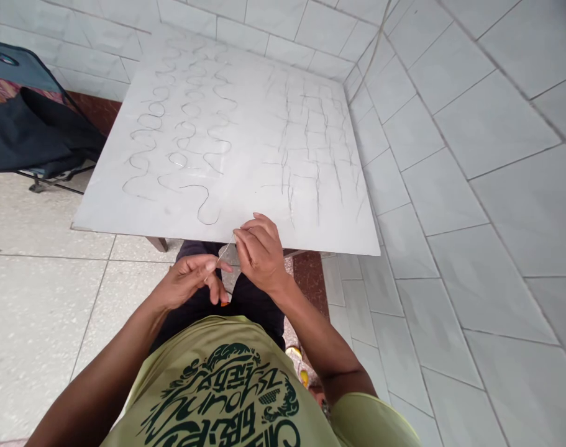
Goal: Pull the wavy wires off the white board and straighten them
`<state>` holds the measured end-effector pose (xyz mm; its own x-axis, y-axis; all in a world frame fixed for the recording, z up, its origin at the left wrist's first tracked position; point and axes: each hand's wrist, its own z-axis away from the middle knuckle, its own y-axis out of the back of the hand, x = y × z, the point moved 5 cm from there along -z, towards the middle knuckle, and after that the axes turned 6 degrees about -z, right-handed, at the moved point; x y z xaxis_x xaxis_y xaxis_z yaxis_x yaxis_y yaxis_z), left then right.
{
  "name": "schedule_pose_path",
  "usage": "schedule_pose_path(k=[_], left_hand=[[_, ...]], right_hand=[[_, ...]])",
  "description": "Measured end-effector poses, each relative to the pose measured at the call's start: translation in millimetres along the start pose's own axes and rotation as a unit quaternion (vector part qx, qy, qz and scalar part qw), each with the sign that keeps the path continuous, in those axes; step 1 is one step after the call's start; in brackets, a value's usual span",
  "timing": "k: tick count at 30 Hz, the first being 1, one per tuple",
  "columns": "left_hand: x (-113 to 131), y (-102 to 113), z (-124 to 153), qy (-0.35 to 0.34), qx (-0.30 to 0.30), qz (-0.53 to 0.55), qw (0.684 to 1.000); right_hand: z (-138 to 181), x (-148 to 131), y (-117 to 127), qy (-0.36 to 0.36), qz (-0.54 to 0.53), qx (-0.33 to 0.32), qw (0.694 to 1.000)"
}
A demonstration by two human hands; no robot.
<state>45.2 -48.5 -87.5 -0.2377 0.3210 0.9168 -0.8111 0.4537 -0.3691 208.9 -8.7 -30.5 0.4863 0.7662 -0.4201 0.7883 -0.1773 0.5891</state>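
A thin pale strand, wire or thread, [225, 249] runs slantwise between my two hands, just off the near edge of the white board [255, 149]. My left hand [192, 280] pinches its lower end between thumb and forefinger, the other fingers loosely curled. Higher up and to the right, my right hand [261, 253] grips the upper end at the fingertips, over the board's edge. On the board nearby lies a dark wavy line [203, 205], apparently a bent strand. More wavy lines [187, 130] fill the left half; a grid of crossing dark lines [308, 143] covers the right.
Tiled walls [450, 186] bound the board at the back and right. A folding chair [28, 68] with dark cloth [35, 133] on it stands at the left. A cable [373, 53] hangs in the corner. Speckled floor [40, 298] shows at the lower left.
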Motion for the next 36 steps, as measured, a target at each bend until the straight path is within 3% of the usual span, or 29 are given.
schedule_pose_path(k=[4,6,13,17,22,26,31,36], left_hand=[[30,22,5,-0.01,0.117,-0.206,0.972],[43,20,3,-0.027,0.15,-0.26,0.953],[50,-4,-19,-0.05,0.131,-0.239,0.961],[60,-1,-18,-0.067,0.125,-0.358,0.923],[76,6,-12,-0.042,0.088,-0.49,0.866],[84,14,-10,-0.039,0.061,-0.536,0.841],[84,20,-9,-0.034,0.046,-0.557,0.829],[83,20,-9,-0.042,0.095,-0.563,0.82]], right_hand=[[3,2,4,0.015,0.028,-0.019,0.999],[4,1,3,0.019,0.034,-0.025,0.999],[3,-8,-6,0.054,0.033,-0.063,0.996],[-1,-6,1,0.048,0.003,-0.15,0.988],[-8,-5,19,0.099,-0.016,-0.271,0.957],[-9,-5,24,0.153,0.0,-0.33,0.932],[-5,-9,19,0.199,0.021,-0.346,0.917],[5,-7,12,0.185,0.085,-0.327,0.923]])
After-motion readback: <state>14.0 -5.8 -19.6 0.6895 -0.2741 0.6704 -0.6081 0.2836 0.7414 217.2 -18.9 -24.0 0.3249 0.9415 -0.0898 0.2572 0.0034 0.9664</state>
